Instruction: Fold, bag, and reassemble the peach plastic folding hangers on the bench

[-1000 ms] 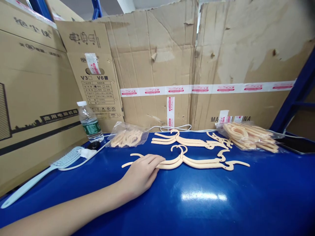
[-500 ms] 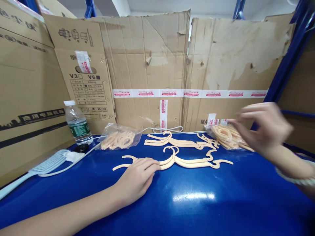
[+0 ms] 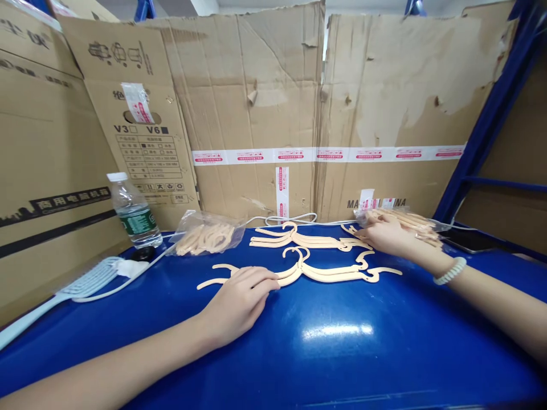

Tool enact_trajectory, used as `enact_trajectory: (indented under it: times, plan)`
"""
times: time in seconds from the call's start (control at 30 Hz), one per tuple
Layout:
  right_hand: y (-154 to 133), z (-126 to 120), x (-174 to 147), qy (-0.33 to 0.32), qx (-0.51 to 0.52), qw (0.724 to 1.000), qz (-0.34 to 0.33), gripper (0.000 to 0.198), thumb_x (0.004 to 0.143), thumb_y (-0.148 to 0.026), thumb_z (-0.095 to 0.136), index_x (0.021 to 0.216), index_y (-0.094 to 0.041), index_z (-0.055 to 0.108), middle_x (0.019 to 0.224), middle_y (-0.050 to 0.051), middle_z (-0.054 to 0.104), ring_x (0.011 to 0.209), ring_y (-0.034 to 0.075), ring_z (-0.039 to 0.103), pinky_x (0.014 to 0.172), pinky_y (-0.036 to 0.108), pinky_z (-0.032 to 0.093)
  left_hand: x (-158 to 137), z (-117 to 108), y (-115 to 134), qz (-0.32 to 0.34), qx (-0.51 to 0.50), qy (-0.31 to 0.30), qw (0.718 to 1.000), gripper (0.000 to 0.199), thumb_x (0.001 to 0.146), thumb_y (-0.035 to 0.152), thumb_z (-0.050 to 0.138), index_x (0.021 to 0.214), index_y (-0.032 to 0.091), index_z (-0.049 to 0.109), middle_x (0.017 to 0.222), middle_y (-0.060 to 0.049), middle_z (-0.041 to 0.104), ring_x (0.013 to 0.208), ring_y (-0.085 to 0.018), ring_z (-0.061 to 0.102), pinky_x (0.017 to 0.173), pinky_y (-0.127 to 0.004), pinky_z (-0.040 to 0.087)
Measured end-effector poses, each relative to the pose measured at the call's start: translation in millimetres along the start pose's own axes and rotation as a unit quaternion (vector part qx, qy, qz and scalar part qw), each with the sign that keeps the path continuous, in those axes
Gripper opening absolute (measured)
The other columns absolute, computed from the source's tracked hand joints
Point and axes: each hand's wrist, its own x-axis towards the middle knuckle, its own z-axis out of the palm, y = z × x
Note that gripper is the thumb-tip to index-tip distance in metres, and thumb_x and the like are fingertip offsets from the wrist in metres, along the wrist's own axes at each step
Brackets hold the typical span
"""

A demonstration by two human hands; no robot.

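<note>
Two cream plastic folding hangers lie together on the blue table, hooks up and end pieces spread. My left hand rests over their left arms, its fingers closed round them. Behind lies a further group of cream hangers. My right hand reaches to the back right, in front of a clear bag of cream hanger parts. Its fingers are pressed together at small loose cream pieces; what they hold, if anything, is hidden.
Another clear bag of cream parts lies back left, near a water bottle and a black lid. A light-blue hairbrush and white cable lie left. Cardboard walls the back. A dark flat device lies right.
My right hand has come down and left from the air to the small pieces by the right bag. My left hand stays on the front hangers. The view has shifted slightly.
</note>
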Motion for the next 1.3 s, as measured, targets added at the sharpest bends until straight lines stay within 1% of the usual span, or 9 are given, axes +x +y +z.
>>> enact_trajectory:
  times: [0.43, 0.67, 0.77, 0.83, 0.87, 1.0, 1.1, 1.2, 1.3]
  plan:
    - [-4.9, 3.7, 8.5, -0.061, -0.003, 0.996, 0.071, 0.022, 0.095, -0.029, 0.059, 0.078, -0.016, 0.064, 0.073, -0.001, 0.063, 0.074, 0.018, 0.061, 0.078, 0.036, 0.046, 1.0, -0.2, 1.0, 0.029, 0.023, 0.012, 0.999, 0.029, 0.091, 0.004, 0.042, 0.11, 0.018, 0.06, 0.115, -0.009, 0.068, 0.11, -0.023, 0.061, 0.093, -0.041, 0.05]
    - [-6.8, -15.3, 6.2, 0.063, 0.108, 0.985, 0.122, 0.025, 0.086, -0.016, 0.046, 0.073, -0.014, 0.067, 0.083, 0.018, 0.069, 0.087, 0.033, 0.063, 0.077, 0.042, 0.044, 1.3, -6.2, 16.4, 0.009, -0.079, 0.028, 0.996, 0.027, 0.091, 0.005, 0.046, 0.107, 0.019, 0.062, 0.112, -0.007, 0.069, 0.107, -0.022, 0.062, 0.093, -0.04, 0.05]
    - [-28.1, -35.0, 2.3, 0.112, 0.199, 0.965, 0.127, 0.026, 0.091, -0.027, 0.045, 0.089, -0.015, 0.068, 0.087, 0.015, 0.072, 0.084, 0.029, 0.066, 0.075, 0.039, 0.048, 5.1, -7.7, 31.2, -0.107, -0.262, 0.016, 0.959, 0.023, 0.088, 0.01, 0.05, 0.105, 0.019, 0.064, 0.104, -0.007, 0.069, 0.097, -0.019, 0.065, 0.085, -0.035, 0.054]
    - [-58.0, -49.5, -2.1, 0.107, 0.288, 0.946, 0.106, 0.027, 0.093, -0.037, 0.046, 0.094, -0.019, 0.066, 0.085, 0.009, 0.074, 0.076, 0.023, 0.069, 0.067, 0.032, 0.052, 8.6, -6.1, 39.1, -0.21, -0.409, -0.01, 0.888, 0.023, 0.087, 0.018, 0.056, 0.109, 0.018, 0.062, 0.103, -0.009, 0.068, 0.09, -0.019, 0.067, 0.075, -0.032, 0.058]
    - [-77.1, -56.5, -4.9, 0.094, 0.35, 0.928, 0.084, 0.028, 0.094, -0.041, 0.045, 0.092, -0.021, 0.064, 0.084, 0.006, 0.074, 0.073, 0.02, 0.069, 0.065, 0.029, 0.052, 10.3, -4.7, 41.7, -0.247, -0.472, -0.023, 0.846, 0.027, 0.086, 0.024, 0.06, 0.112, 0.017, 0.06, 0.105, -0.01, 0.067, 0.086, -0.019, 0.067, 0.072, -0.031, 0.058]
    - [-157.7, -78.0, -19.0, -0.071, 0.749, 0.659, 0.019, 0.029, 0.076, -0.047, 0.072, 0.079, -0.019, 0.062, 0.078, 0.007, 0.074, 0.071, 0.019, 0.069, 0.063, 0.028, 0.052, 14.8, -0.7, 43.9, -0.312, -0.592, -0.03, 0.743, 0.046, 0.081, 0.043, 0.071, 0.115, 0.016, 0.057, 0.108, -0.011, 0.063, 0.079, -0.017, 0.067, 0.063, -0.028, 0.058]
    - [-192.0, -83.8, -24.9, -0.126, 0.795, 0.593, -0.018, 0.033, 0.073, -0.045, 0.078, 0.075, -0.018, 0.061, 0.074, 0.005, 0.073, 0.068, 0.018, 0.067, 0.061, 0.026, 0.049, 13.9, -0.3, 41.1, -0.344, -0.6, -0.007, 0.722, 0.043, 0.081, 0.05, 0.071, 0.096, 0.012, 0.06, 0.086, -0.007, 0.066, 0.071, -0.015, 0.066, 0.057, -0.024, 0.056]
    - [-186.6, -81.2, -19.3, -0.078, 0.766, 0.637, -0.042, 0.035, 0.079, -0.05, 0.073, 0.079, -0.016, 0.064, 0.077, 0.006, 0.073, 0.07, 0.018, 0.067, 0.062, 0.027, 0.05, 11.6, -0.1, 37.9, -0.373, -0.595, 0.028, 0.712, 0.044, 0.08, 0.054, 0.071, 0.086, 0.011, 0.059, 0.077, -0.004, 0.066, 0.063, -0.013, 0.065, 0.055, -0.022, 0.055]
    - [-150.9, -72.0, -3.9, -0.024, 0.638, 0.767, -0.063, 0.031, 0.088, -0.047, 0.06, 0.087, -0.016, 0.066, 0.086, 0.007, 0.074, 0.077, 0.019, 0.068, 0.068, 0.029, 0.053, 10.7, -0.9, 35.1, -0.398, -0.589, 0.054, 0.701, 0.046, 0.08, 0.056, 0.07, 0.085, 0.012, 0.056, 0.081, -0.004, 0.068, 0.06, -0.011, 0.064, 0.054, -0.021, 0.053]
